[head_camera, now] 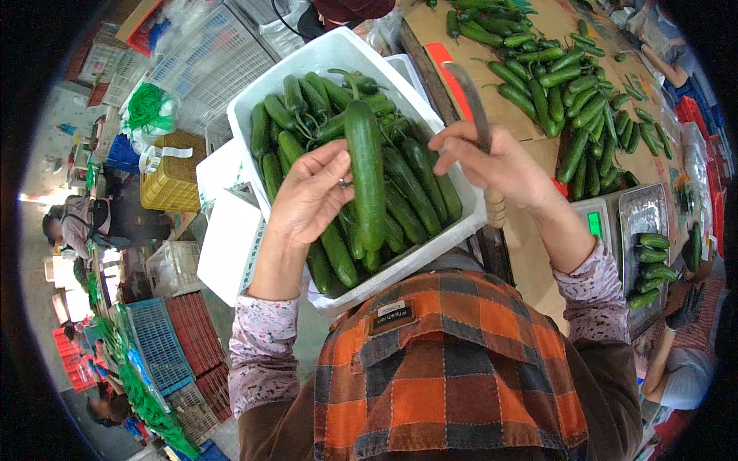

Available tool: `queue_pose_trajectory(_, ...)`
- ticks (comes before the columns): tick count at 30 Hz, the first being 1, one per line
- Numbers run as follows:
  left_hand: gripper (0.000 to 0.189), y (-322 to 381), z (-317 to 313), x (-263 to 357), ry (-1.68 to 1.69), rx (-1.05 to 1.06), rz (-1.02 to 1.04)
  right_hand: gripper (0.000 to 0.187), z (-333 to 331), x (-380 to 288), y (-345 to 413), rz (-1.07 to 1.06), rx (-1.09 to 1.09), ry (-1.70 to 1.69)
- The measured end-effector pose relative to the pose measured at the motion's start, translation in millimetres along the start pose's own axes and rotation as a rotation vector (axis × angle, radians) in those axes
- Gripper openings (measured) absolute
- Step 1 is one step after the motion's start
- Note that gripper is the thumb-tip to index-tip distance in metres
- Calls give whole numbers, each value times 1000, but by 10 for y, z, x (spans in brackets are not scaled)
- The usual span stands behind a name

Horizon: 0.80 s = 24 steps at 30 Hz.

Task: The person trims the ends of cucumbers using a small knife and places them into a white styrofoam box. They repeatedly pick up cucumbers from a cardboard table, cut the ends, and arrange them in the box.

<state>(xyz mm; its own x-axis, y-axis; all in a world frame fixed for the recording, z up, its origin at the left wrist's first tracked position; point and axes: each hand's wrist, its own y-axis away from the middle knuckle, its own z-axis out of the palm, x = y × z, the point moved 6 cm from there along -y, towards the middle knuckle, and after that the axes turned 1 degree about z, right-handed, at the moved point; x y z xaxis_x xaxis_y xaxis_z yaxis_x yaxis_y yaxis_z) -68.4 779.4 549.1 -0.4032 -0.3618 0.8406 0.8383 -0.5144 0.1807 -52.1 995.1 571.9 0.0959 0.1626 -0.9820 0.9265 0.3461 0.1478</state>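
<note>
A large green cucumber [364, 173] with a curved stem is upright in the view, held between the thumb and fingers of my left hand [317, 193]. Beneath it, a white foam box [248, 109] holds many cucumbers [412, 187] with their stems on. My right hand [490, 164] is over the box's right edge, gripping a knife with a curved, worn metal blade [470, 98]. The lower end of its wrapped handle [494, 208] shows below the hand. My right thumb and fingertips point towards the held cucumber without touching it.
A cardboard-covered table [527, 222] at right bears a heap of cucumbers [559, 86]. On it, a scale [643, 201] with a metal tray carries several small cucumbers [651, 271]. At left are a yellow crate [173, 178], a white lid [228, 248] and stacked crates [158, 340]. Other people work around.
</note>
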Motion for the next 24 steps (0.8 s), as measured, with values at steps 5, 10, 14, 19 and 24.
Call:
queue_pose_trajectory(5,28,-147,336,-95,-172,-55,4,28,104,-214,-158,-194,119,138)
queue_pose_trajectory(10,25,-237,250,266,-400,114,274,31,-467,-307,-248,-227,373,195)
queue_pose_trajectory(14,20,-6,53,449,-1183,338,382,32,-1290,-282,-568,-359,611,40)
queue_pose_trajectory(19,29,-165,302,-16,-1856,318,429,35,-1345,385,-1528,-315,694,348)
queue_pose_trajectory(24,40,-387,340,-235,-1840,399,286,46,-905,841,-2275,-280,662,361)
